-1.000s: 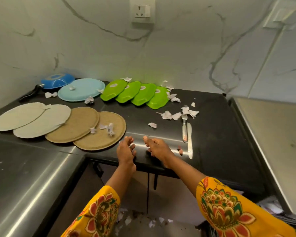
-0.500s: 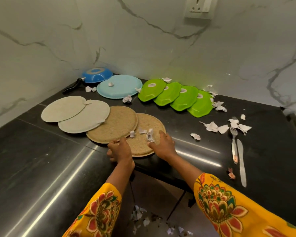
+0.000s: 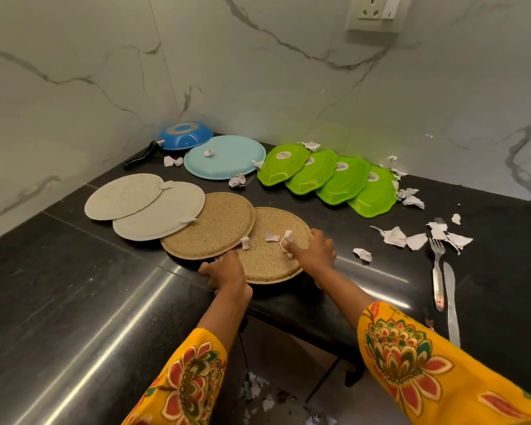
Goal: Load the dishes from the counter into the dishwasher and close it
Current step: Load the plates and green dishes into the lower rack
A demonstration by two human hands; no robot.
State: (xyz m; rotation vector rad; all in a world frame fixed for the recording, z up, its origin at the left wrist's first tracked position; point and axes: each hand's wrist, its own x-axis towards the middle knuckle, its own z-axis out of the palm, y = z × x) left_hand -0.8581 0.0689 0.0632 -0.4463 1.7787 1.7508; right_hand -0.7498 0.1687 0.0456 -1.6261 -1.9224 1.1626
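Gripping now: the left hand (image 3: 227,273) holds the near left edge of the nearest round speckled brown plate (image 3: 267,256), fingers curled at its rim; the right hand (image 3: 314,251) holds the right rim, thumb on top beside a crumpled paper scrap (image 3: 287,237).
Plate position: it lies on the dark stone bench (image 3: 74,286) at the front edge, under the rim of a second speckled brown plate (image 3: 209,225).
Waiting dishes: two pale grey round plates (image 3: 141,204), a light blue round plate (image 3: 224,156), four bright green plastic bowls turned upside down (image 3: 328,176), a blue pan turned upside down (image 3: 184,134), a steel fork (image 3: 437,271) and knife (image 3: 451,299).
Progress: I judge the loading is only starting; no dish appears removed.
Dishwasher: not in view, so its state cannot be told.
Left to do: every dish, then closing the door.
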